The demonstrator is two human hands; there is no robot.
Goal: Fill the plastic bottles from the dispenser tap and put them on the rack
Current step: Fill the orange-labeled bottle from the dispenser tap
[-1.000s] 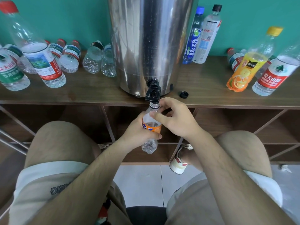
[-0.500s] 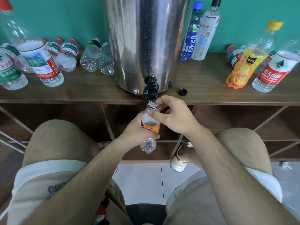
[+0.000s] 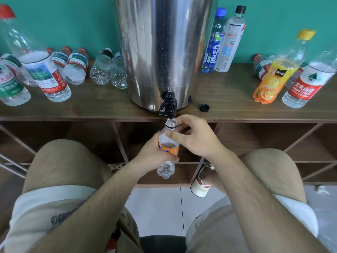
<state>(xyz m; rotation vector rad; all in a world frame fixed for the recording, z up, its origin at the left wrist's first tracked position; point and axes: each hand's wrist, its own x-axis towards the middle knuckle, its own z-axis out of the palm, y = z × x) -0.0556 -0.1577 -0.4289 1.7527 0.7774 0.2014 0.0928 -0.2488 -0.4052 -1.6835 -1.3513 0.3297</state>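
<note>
A small clear bottle with an orange label stands upright just under the black tap of the steel dispenser; its uncapped mouth sits directly below the spout. My left hand grips the bottle's body from the left. My right hand holds the bottle's neck and shoulder, thumb across the front. Water shows inside near the label's top. A loose black cap lies on the rack top to the right of the dispenser.
Several bottles stand and lie on the rack's left side. Two tall ones stand behind the dispenser on the right; an orange juice bottle and a red-labelled one stand farther right. Open wooden compartments lie below, with my knees either side.
The bottle's mouth has dropped slightly away from the spout. Both hands keep the same hold.
</note>
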